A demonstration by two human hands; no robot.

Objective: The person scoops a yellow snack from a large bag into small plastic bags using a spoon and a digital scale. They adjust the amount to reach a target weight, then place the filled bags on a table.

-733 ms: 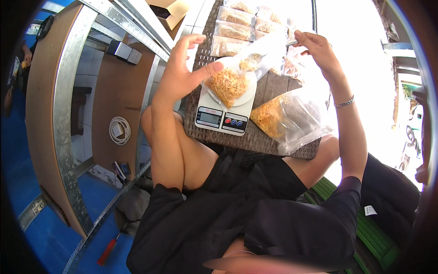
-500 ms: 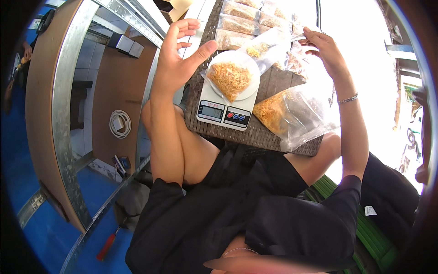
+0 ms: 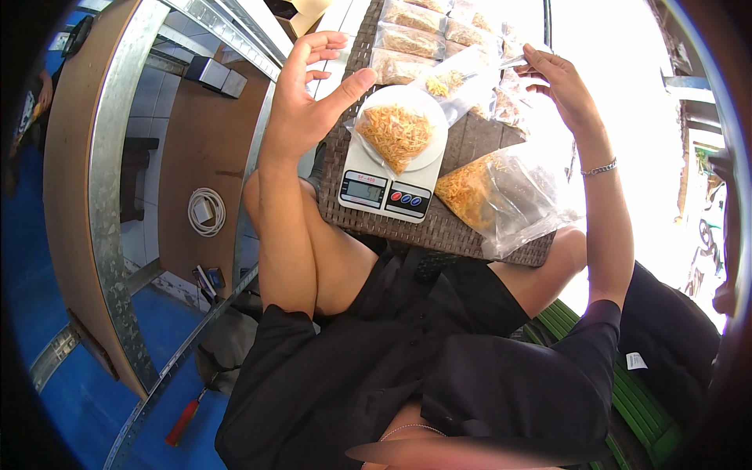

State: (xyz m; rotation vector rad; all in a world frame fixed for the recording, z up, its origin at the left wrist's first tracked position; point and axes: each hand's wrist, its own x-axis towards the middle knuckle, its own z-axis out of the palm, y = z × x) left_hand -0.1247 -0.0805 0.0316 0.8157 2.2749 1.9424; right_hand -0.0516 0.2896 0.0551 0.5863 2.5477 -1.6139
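A white digital kitchen scale (image 3: 389,205) stands on the woven table, its small display lit. On its round plate leans a clear plastic bag (image 3: 397,139) of orange-yellow fried shreds, its loose upper part stretching toward the upper right. My left hand (image 3: 307,110) hovers left of the scale with fingers apart, holding nothing. At the upper right, my right hand (image 3: 554,82) pinches the thin silvery handle of what looks like a spoon (image 3: 513,62). Its far end is near the bag's mouth, where yellow shreds show; the clear plastic makes it hard to make out. A larger bag of shreds (image 3: 489,192) lies right of the scale.
Several filled, flat clear packets (image 3: 409,41) lie in rows at the table's far end. The brown woven table (image 3: 352,215) stands before my knees. A metal-framed shelf (image 3: 106,157) rises on the left, with a coiled white cable (image 3: 205,212). Strong glare washes out the right side.
Both hands stay almost still. The figure on the scale's display has changed, and the bag on the plate sits as before.
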